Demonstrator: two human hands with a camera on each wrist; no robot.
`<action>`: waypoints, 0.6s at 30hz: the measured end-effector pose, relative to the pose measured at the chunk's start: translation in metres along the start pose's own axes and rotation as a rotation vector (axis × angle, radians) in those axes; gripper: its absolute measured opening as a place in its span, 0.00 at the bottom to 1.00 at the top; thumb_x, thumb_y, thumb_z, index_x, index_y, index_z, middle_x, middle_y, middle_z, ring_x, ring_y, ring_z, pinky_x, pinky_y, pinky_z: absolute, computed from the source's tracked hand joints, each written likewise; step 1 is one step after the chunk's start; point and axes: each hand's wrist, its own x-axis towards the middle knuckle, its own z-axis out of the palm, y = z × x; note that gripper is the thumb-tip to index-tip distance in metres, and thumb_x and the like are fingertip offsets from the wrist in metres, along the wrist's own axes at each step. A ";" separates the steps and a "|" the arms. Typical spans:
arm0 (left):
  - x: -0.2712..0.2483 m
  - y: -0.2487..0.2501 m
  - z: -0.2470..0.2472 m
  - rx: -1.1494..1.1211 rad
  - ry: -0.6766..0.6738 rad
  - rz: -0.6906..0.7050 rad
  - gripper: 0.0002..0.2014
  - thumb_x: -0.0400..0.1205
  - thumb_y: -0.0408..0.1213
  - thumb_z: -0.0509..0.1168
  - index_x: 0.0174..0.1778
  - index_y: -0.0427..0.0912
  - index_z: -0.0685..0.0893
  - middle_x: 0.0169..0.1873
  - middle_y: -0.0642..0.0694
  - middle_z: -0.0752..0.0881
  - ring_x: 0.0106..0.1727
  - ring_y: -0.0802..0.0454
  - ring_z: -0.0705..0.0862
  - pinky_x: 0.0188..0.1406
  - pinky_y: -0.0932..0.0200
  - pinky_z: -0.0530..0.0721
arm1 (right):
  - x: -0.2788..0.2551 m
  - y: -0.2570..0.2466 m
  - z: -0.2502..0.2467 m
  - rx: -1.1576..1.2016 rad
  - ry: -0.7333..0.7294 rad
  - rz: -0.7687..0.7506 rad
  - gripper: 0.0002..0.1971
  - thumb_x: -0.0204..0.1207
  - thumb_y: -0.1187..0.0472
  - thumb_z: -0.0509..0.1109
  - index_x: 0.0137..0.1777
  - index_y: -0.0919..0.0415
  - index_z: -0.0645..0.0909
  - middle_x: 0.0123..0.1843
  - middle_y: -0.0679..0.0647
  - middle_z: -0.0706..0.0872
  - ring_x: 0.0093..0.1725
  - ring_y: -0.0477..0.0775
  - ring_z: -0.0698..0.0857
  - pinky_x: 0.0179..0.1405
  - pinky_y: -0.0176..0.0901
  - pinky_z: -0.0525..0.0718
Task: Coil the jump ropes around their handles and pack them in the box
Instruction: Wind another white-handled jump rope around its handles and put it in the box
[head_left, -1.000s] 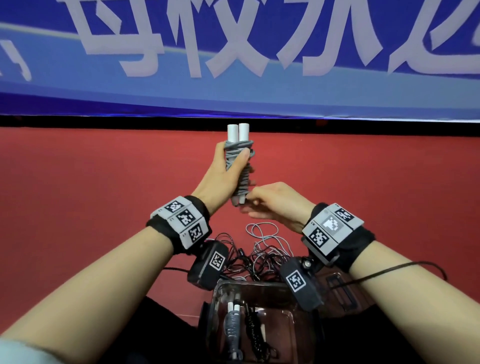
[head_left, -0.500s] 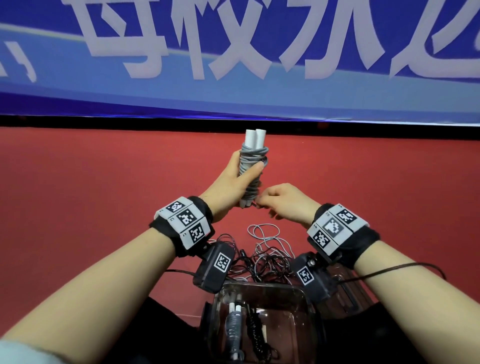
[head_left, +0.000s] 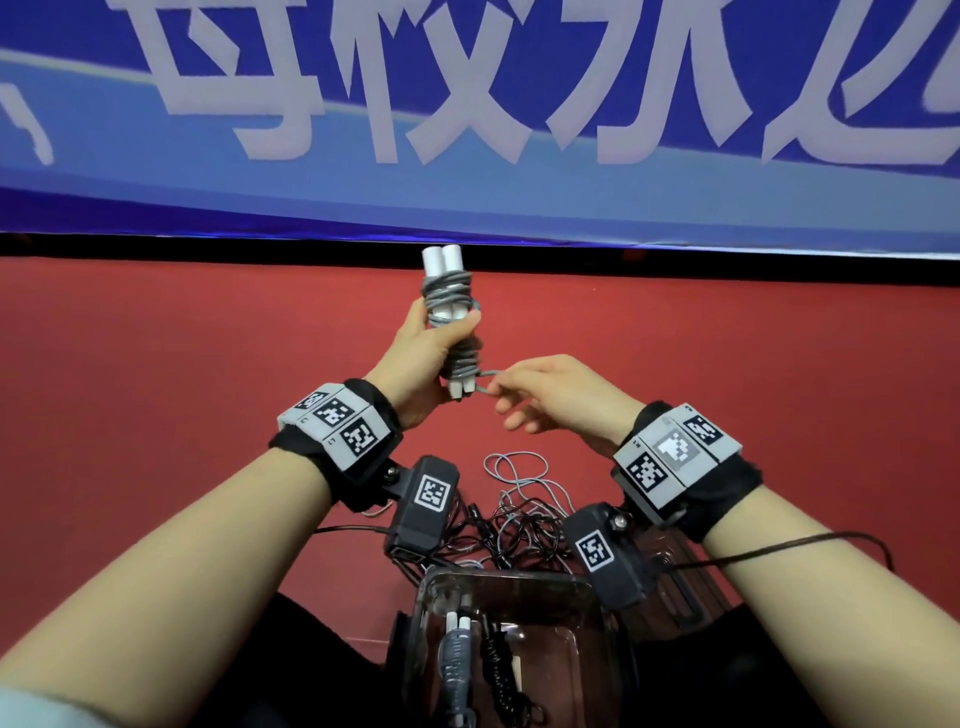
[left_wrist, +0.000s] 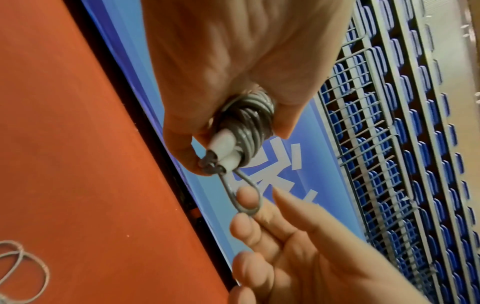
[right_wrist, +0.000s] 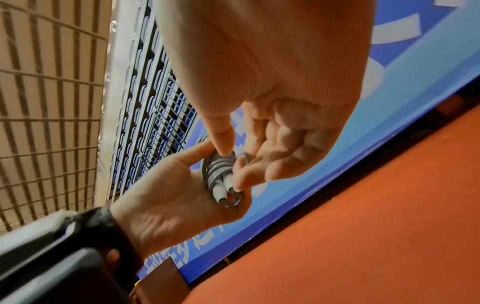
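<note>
My left hand (head_left: 431, 343) grips a grey jump rope (head_left: 451, 332) upright, its cord coiled round two white handles. A short cord loop (head_left: 483, 388) sticks out at the bundle's lower end, and my right hand (head_left: 501, 397) pinches it between thumb and forefinger. In the left wrist view the loop (left_wrist: 248, 193) runs from the handle tips (left_wrist: 223, 144) to the right fingertips (left_wrist: 246, 200). The right wrist view has the bundle (right_wrist: 219, 174) lying in the left palm (right_wrist: 166, 195). The clear plastic box (head_left: 498, 584) sits near me and holds a grey coiled rope (head_left: 454, 657) and a black one (head_left: 496, 662).
A tangle of loose grey and black ropes (head_left: 519, 499) lies on the red floor (head_left: 182, 389) between my wrists, just beyond the box. A blue banner with white characters (head_left: 467, 130) stands across the far edge of the floor.
The bundle shifted left and rose a little in my left hand. My right hand moved out to the right, drawing the short loop away from the lower end.
</note>
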 end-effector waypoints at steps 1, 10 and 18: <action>0.000 -0.001 -0.003 0.004 0.011 -0.049 0.12 0.85 0.38 0.65 0.63 0.49 0.73 0.37 0.48 0.78 0.34 0.53 0.79 0.31 0.58 0.79 | 0.000 0.002 -0.003 0.037 0.003 0.015 0.08 0.84 0.59 0.64 0.58 0.61 0.80 0.38 0.54 0.85 0.27 0.45 0.83 0.27 0.34 0.77; -0.012 -0.006 -0.004 -0.239 -0.008 -0.412 0.14 0.84 0.51 0.60 0.43 0.45 0.80 0.36 0.42 0.81 0.38 0.47 0.81 0.47 0.51 0.80 | 0.012 0.018 -0.013 -0.033 0.230 -0.009 0.16 0.81 0.53 0.68 0.66 0.55 0.75 0.56 0.54 0.86 0.49 0.51 0.86 0.41 0.43 0.84; -0.026 -0.013 0.022 -0.163 -0.183 -0.468 0.15 0.85 0.51 0.60 0.59 0.45 0.82 0.49 0.37 0.83 0.47 0.40 0.86 0.50 0.41 0.86 | 0.014 0.019 0.000 0.023 0.104 0.052 0.19 0.82 0.49 0.67 0.62 0.64 0.82 0.58 0.58 0.89 0.55 0.56 0.88 0.45 0.43 0.85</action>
